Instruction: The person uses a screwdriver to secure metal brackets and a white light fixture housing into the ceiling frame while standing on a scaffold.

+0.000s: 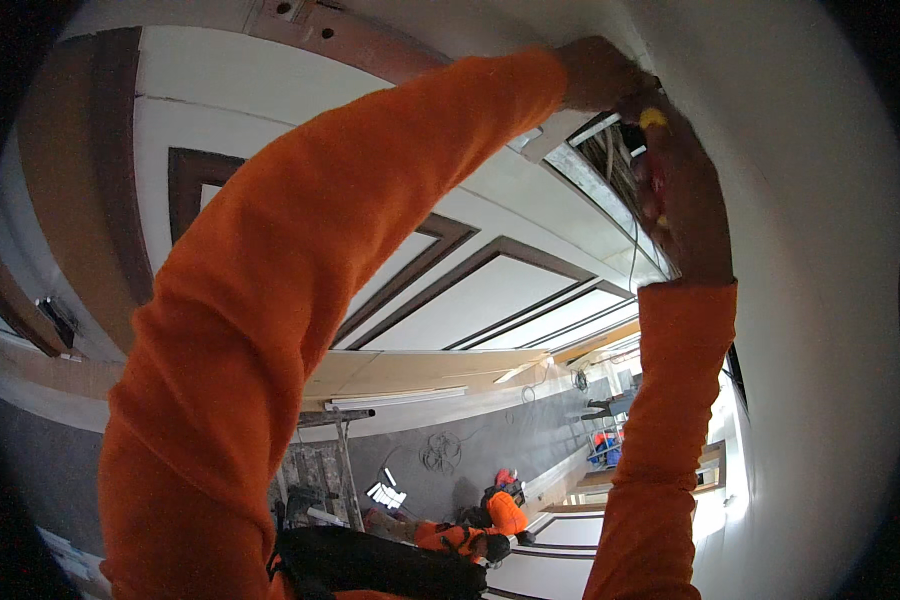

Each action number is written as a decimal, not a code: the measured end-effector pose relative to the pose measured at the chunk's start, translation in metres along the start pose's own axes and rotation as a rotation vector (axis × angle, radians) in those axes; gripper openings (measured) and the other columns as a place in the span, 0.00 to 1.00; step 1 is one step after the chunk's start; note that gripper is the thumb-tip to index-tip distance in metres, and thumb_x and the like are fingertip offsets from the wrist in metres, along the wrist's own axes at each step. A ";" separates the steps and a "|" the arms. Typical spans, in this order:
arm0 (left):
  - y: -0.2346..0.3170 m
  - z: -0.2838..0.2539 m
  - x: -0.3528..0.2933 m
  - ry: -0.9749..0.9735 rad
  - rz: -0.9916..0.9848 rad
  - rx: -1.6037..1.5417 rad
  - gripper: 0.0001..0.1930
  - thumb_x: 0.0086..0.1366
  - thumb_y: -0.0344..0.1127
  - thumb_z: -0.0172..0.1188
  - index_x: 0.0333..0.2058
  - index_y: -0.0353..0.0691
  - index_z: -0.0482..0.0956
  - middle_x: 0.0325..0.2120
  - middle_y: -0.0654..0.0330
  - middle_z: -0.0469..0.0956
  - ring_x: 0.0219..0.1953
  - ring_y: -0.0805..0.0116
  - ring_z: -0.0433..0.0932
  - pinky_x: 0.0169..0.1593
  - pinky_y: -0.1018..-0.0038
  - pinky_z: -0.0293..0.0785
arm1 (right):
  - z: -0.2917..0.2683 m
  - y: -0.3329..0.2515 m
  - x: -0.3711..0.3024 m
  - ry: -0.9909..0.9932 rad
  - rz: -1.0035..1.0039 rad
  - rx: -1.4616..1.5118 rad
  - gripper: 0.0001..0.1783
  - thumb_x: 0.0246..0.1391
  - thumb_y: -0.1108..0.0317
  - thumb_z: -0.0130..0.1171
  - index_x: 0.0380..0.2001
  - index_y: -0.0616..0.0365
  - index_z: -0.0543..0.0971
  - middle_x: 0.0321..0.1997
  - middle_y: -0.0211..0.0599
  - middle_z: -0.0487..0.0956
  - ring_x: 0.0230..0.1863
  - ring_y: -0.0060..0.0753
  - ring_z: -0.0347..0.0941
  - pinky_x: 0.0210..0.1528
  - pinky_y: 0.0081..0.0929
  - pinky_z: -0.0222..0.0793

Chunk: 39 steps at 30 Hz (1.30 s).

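Both my arms, in orange sleeves, reach up to an opening (610, 150) in the white panelling overhead. My left hand (605, 75) bends over at the top of the opening, its fingers curled in close to my right hand; what they hold, if anything, is hidden. Beside the opening, my right hand (698, 195) is closed with its fingers curled around something mostly covered by them. A rounded yellow piece (653, 117) shows at its upper end, between the two hands. Inside the opening are brownish strands or strips, too dark to make out. A thin dark cable (634, 255) hangs from its edge.
White panels with dark brown trim (490, 290) run alongside, and a smooth white surface (810, 300) curves at right. Far below, a person in orange (505, 512) is on the grey floor (515, 440), near a coiled cable (440, 452). A worn trestle platform (315, 465) stands below left.
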<state>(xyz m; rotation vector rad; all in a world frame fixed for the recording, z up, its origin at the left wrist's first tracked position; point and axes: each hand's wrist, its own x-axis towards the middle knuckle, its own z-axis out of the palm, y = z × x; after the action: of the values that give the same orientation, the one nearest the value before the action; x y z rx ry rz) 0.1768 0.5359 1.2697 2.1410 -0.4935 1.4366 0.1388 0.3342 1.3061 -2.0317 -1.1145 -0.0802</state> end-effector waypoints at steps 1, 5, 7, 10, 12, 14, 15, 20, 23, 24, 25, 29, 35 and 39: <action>0.001 -0.001 -0.003 -0.021 -0.046 -0.059 0.18 0.69 0.51 0.54 0.50 0.47 0.79 0.38 0.57 0.85 0.41 0.59 0.84 0.47 0.62 0.80 | 0.001 -0.001 -0.011 -0.002 0.006 -0.015 0.26 0.68 0.50 0.51 0.63 0.50 0.71 0.25 0.26 0.71 0.15 0.12 0.61 0.12 0.16 0.53; -0.003 -0.005 -0.006 -0.006 0.005 -0.221 0.19 0.68 0.45 0.60 0.51 0.41 0.81 0.42 0.57 0.84 0.47 0.65 0.82 0.54 0.67 0.77 | 0.014 0.011 -0.014 0.101 -0.147 -0.114 0.24 0.70 0.54 0.46 0.65 0.49 0.70 0.24 0.28 0.70 0.16 0.14 0.63 0.13 0.20 0.57; -0.007 -0.006 -0.007 0.043 0.070 -0.305 0.18 0.67 0.41 0.63 0.51 0.38 0.82 0.44 0.56 0.84 0.50 0.67 0.82 0.58 0.70 0.76 | 0.020 0.023 -0.007 0.148 -0.293 -0.112 0.25 0.70 0.57 0.44 0.67 0.49 0.68 0.24 0.28 0.70 0.17 0.14 0.63 0.13 0.20 0.58; -0.008 -0.001 -0.010 0.143 0.156 -0.272 0.17 0.68 0.38 0.62 0.52 0.36 0.81 0.45 0.55 0.84 0.50 0.67 0.82 0.57 0.71 0.77 | 0.031 0.026 -0.002 0.195 -0.346 -0.049 0.26 0.70 0.60 0.43 0.69 0.48 0.66 0.24 0.27 0.69 0.16 0.14 0.61 0.13 0.18 0.59; -0.012 0.001 -0.010 0.208 0.229 -0.100 0.17 0.67 0.36 0.62 0.52 0.37 0.80 0.45 0.55 0.84 0.49 0.66 0.82 0.55 0.71 0.79 | 0.036 0.024 -0.001 0.211 -0.346 -0.013 0.26 0.70 0.60 0.44 0.69 0.47 0.65 0.23 0.27 0.68 0.15 0.14 0.61 0.13 0.18 0.59; -0.016 0.005 -0.007 0.291 0.306 -0.102 0.18 0.64 0.34 0.64 0.53 0.42 0.79 0.44 0.57 0.83 0.46 0.64 0.83 0.50 0.72 0.82 | 0.040 0.019 0.000 0.220 -0.364 -0.003 0.26 0.70 0.59 0.45 0.69 0.47 0.65 0.23 0.26 0.69 0.14 0.14 0.60 0.13 0.19 0.59; -0.016 0.009 -0.007 0.311 0.300 -0.152 0.18 0.63 0.34 0.64 0.52 0.44 0.79 0.43 0.57 0.83 0.45 0.63 0.84 0.49 0.72 0.83 | 0.040 0.019 0.000 0.212 -0.351 -0.017 0.26 0.70 0.59 0.45 0.69 0.48 0.66 0.23 0.26 0.68 0.14 0.14 0.60 0.13 0.19 0.58; -0.003 0.010 -0.007 0.280 0.084 -0.254 0.14 0.67 0.40 0.60 0.48 0.42 0.81 0.40 0.54 0.83 0.43 0.63 0.84 0.47 0.71 0.83 | 0.032 -0.013 -0.010 0.111 -0.192 0.138 0.23 0.70 0.56 0.47 0.63 0.51 0.70 0.22 0.24 0.69 0.14 0.13 0.60 0.11 0.18 0.54; 0.001 0.011 0.000 0.270 0.049 -0.271 0.16 0.69 0.44 0.56 0.50 0.42 0.79 0.37 0.53 0.84 0.40 0.64 0.84 0.46 0.69 0.82 | 0.024 -0.015 -0.008 0.127 -0.167 0.116 0.20 0.69 0.55 0.50 0.58 0.50 0.73 0.21 0.24 0.69 0.14 0.14 0.60 0.11 0.18 0.52; 0.001 0.011 0.000 0.272 0.053 -0.280 0.17 0.70 0.45 0.55 0.51 0.43 0.78 0.36 0.53 0.83 0.39 0.64 0.84 0.46 0.69 0.82 | 0.021 -0.012 -0.007 0.111 -0.160 0.127 0.20 0.68 0.54 0.50 0.57 0.50 0.74 0.21 0.24 0.70 0.14 0.14 0.60 0.11 0.18 0.52; 0.000 0.008 0.000 0.273 0.096 -0.068 0.17 0.69 0.42 0.57 0.52 0.42 0.79 0.40 0.54 0.83 0.42 0.64 0.84 0.49 0.69 0.81 | 0.018 -0.014 -0.007 0.098 -0.144 0.082 0.20 0.68 0.53 0.51 0.57 0.50 0.74 0.21 0.24 0.70 0.14 0.14 0.61 0.12 0.18 0.53; 0.011 0.013 0.015 0.226 0.060 0.317 0.19 0.69 0.41 0.57 0.56 0.42 0.76 0.43 0.53 0.84 0.44 0.63 0.84 0.51 0.67 0.81 | -0.019 -0.014 0.005 0.011 -0.075 -0.051 0.28 0.64 0.49 0.55 0.62 0.47 0.71 0.27 0.23 0.72 0.17 0.10 0.62 0.11 0.14 0.54; -0.035 0.025 0.022 0.180 0.157 0.329 0.12 0.67 0.38 0.55 0.45 0.40 0.79 0.37 0.54 0.83 0.39 0.58 0.83 0.44 0.62 0.79 | -0.018 -0.027 0.008 -0.062 -0.056 -0.293 0.31 0.64 0.48 0.54 0.67 0.45 0.68 0.27 0.23 0.73 0.16 0.10 0.62 0.10 0.13 0.53; -0.024 0.036 0.024 0.193 0.090 0.014 0.19 0.69 0.40 0.57 0.55 0.41 0.77 0.46 0.57 0.83 0.46 0.62 0.84 0.51 0.69 0.82 | -0.010 0.003 0.002 0.037 -0.180 -0.210 0.25 0.67 0.49 0.51 0.60 0.50 0.72 0.23 0.25 0.71 0.15 0.14 0.62 0.13 0.19 0.56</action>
<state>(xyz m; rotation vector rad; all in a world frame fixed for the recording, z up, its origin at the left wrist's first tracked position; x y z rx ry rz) 0.2261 0.5328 1.2759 1.9867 -0.5135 1.6814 0.1454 0.3282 1.3123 -2.0974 -1.3091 -0.3375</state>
